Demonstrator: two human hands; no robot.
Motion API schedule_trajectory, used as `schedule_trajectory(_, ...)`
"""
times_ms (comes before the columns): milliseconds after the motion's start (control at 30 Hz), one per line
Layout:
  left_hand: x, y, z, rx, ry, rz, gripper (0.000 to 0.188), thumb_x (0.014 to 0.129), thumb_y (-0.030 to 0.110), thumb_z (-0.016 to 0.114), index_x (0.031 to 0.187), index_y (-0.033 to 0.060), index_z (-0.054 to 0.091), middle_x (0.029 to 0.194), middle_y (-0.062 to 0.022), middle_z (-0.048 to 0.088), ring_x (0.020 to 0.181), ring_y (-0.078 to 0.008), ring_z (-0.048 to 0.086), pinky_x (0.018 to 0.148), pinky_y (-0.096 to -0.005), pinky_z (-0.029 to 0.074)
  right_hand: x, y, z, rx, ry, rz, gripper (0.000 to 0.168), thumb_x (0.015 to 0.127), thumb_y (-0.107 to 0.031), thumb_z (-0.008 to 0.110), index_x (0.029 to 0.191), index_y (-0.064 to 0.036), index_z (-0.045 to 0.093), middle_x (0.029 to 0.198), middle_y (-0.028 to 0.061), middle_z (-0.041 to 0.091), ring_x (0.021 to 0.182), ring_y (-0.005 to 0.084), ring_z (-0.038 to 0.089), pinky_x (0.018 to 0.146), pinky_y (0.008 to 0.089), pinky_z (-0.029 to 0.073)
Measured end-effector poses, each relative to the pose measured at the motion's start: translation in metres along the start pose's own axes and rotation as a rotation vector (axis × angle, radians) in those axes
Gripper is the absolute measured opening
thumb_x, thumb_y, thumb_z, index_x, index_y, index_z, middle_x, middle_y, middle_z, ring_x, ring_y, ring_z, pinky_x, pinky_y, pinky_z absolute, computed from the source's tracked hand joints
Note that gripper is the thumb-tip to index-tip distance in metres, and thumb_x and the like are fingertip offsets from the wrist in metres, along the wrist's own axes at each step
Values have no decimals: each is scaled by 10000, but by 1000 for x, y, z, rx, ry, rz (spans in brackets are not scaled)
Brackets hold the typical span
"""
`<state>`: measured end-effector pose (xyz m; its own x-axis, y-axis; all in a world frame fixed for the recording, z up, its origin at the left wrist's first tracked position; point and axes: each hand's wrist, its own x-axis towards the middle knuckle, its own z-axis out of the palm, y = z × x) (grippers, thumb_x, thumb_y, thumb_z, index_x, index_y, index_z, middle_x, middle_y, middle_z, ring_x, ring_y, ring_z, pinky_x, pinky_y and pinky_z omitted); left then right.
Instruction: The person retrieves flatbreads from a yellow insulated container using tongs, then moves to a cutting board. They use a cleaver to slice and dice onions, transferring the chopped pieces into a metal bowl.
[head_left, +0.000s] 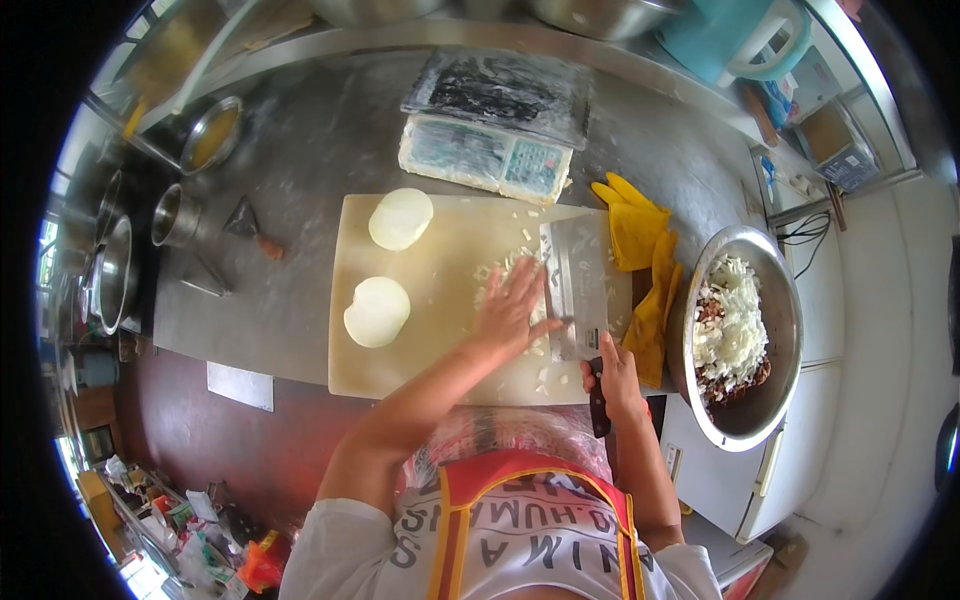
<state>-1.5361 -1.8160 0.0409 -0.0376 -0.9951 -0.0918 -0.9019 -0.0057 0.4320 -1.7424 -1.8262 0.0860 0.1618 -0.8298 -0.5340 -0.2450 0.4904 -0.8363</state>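
Observation:
My right hand (621, 379) grips the dark handle of a wide-bladed cleaver (577, 292). The blade lies broad side up over the right part of a cream cutting board (442, 360). My left hand (508, 309) rests over chopped onion pieces (517, 259), fingers spread and tips close to the blade's left edge; its thumb reaches the blade. Part of the chopped onion is hidden under this hand. Two peeled onion halves, an upper one (401, 219) and a lower one (377, 312), sit on the board's left side.
Yellow rubber gloves (641, 232) lie right of the board, beside a steel bowl (784, 300) of chopped onion (735, 307) over reddish-brown filling. A flour-dusted digital scale (465, 154) stands behind the board. A scraper (244, 219) and metal cup (175, 214) are at left.

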Motion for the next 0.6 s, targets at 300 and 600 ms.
schedule_trajectory(300,-2,-4,13,-101,39,-83,894,904,587,468,1493,-18,174,1574,-209,101,1475,-299,43,1179,-489,-13,-40,-2,8,-166,39,-34,389,1014,-342,469,799,-26,541,611,15,540,458,62,447,429,227,360)
schedule_trajectory(600,-57,34,41,67,-26,207,880,869,473,593,1508,29,181,1565,-250,70,1455,-412,-7,1174,-537,48,-42,53,-26,-636,378,-204,325,866,-119,592,1173,-15,596,827,191,641,741,338,632,680,410,493)
